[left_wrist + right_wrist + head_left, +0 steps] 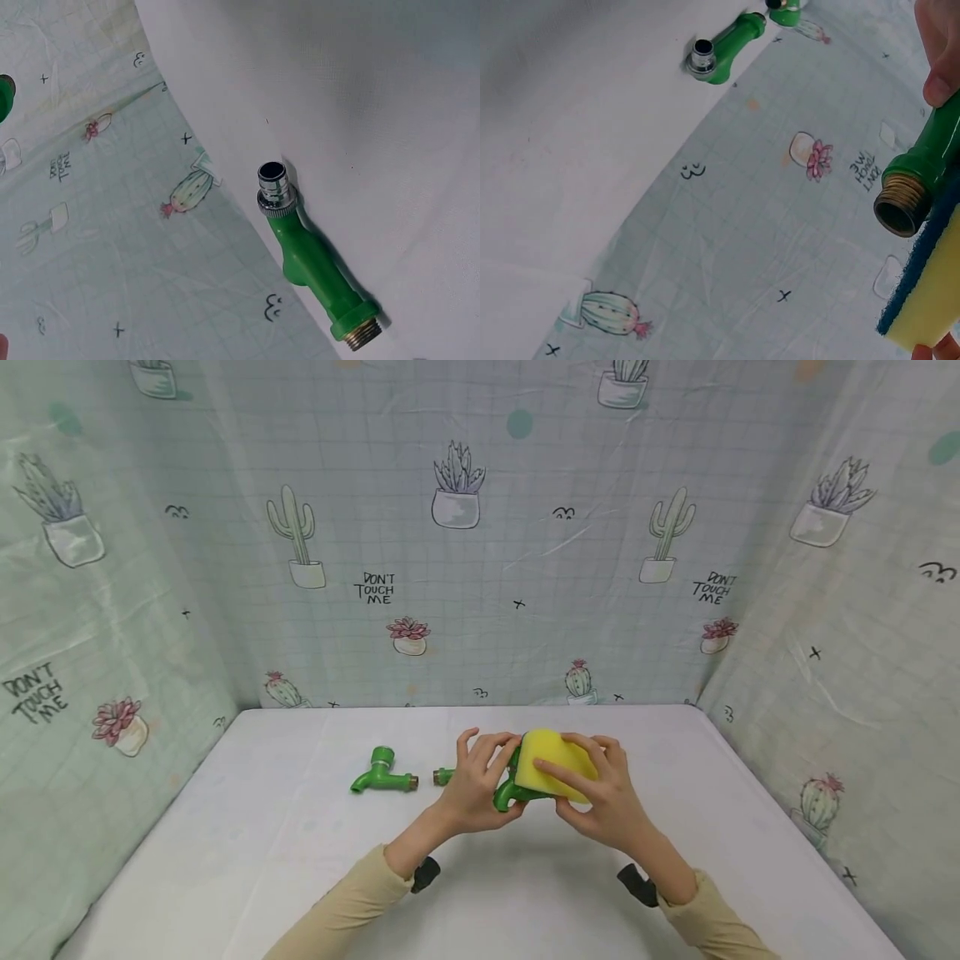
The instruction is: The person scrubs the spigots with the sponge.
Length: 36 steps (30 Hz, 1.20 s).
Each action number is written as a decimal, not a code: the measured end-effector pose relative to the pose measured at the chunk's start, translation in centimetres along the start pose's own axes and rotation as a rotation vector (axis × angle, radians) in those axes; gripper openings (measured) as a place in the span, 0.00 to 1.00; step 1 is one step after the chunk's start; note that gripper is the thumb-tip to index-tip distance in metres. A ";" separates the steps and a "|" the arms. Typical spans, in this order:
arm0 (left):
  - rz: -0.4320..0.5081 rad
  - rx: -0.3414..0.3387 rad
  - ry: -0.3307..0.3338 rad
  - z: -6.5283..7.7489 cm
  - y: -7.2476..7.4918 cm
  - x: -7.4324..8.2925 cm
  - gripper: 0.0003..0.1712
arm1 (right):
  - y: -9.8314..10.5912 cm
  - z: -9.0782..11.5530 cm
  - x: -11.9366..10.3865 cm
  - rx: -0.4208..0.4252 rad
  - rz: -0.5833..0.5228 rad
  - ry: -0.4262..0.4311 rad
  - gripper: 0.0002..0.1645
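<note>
In the head view my left hand (472, 787) grips a green tap (512, 793) above the white table. A yellow sponge (553, 760) is pinched by my right hand (611, 797), with the thumb below and fingers over it. The sponge lies against the tap and covers much of it. From the right wrist, the tap's threaded brass end (900, 202) points out beside the sponge's dark blue scouring layer (922, 259). Fingertips (926, 352) of my right hand show at the sponge's lower edge. Only a bit of the held tap (6, 97) enters the left wrist view.
One green tap (382, 775) lies on the white table (300, 860) to the left. Another tap (443, 776), partly hidden behind my left hand, lies near it. A cactus-print cloth (517, 543) hangs around the back and sides. Black wrist pieces (426, 875) show below the hands.
</note>
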<state>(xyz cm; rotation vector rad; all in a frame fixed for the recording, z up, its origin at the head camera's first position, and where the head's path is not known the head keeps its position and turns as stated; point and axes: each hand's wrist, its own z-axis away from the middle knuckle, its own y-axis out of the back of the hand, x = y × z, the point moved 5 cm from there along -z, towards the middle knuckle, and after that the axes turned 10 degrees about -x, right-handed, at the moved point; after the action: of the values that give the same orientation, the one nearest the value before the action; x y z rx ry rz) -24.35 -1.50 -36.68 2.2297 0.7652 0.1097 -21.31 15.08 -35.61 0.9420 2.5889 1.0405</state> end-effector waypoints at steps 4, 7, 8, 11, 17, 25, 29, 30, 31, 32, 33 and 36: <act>-0.003 -0.003 0.014 0.1 0.1 -0.3 0.46 | -0.1 -0.2 -0.2 -0.037 0.023 0.003 0.22; 0.009 0.003 0.044 0.3 0.2 -0.7 0.46 | -0.2 0.3 0.0 -0.104 0.050 -0.017 0.23; 0.011 0.005 0.054 0.4 0.2 -0.9 0.46 | -0.2 0.6 0.1 -0.129 0.060 -0.025 0.23; 0.003 0.005 0.069 0.6 0.3 -1.2 0.45 | -0.2 1.5 0.7 -0.181 0.083 -0.049 0.24; 0.009 -0.001 0.052 0.7 0.3 -1.3 0.45 | 0.0 2.4 1.2 -0.149 0.081 -0.053 0.24; 0.033 0.032 0.080 0.6 -0.1 -1.2 0.45 | -0.7 0.8 -0.2 -0.094 0.063 -0.046 0.24; 0.039 0.048 0.104 0.3 -0.1 -1.1 0.47 | -0.9 -0.1 -1.1 -0.074 0.066 -0.036 0.23; 0.039 0.051 0.108 0.3 -0.1 -1.0 0.48 | -1.0 -0.2 -1.3 -0.078 0.071 -0.034 0.23; 0.041 0.054 0.112 0.3 -0.2 -1.0 0.48 | -1.1 -0.3 -1.4 -0.080 0.078 -0.030 0.23; 0.041 0.054 0.117 0.3 -0.2 -1.0 0.49 | -1.1 -0.4 -1.5 -0.082 0.087 -0.026 0.23; 0.041 0.051 0.122 0.3 -0.2 -1.0 0.49 | -1.1 -0.4 -1.5 -0.083 0.097 -0.024 0.23; 0.047 0.038 0.136 0.4 -0.2 -1.1 0.46 | -1.0 -0.2 -1.1 -0.075 0.118 -0.022 0.24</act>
<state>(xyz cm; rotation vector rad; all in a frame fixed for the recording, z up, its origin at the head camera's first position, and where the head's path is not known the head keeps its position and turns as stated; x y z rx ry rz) -25.21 -2.24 -36.95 2.2949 0.7932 0.2747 -21.04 13.71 -36.24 1.0928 2.4838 1.1413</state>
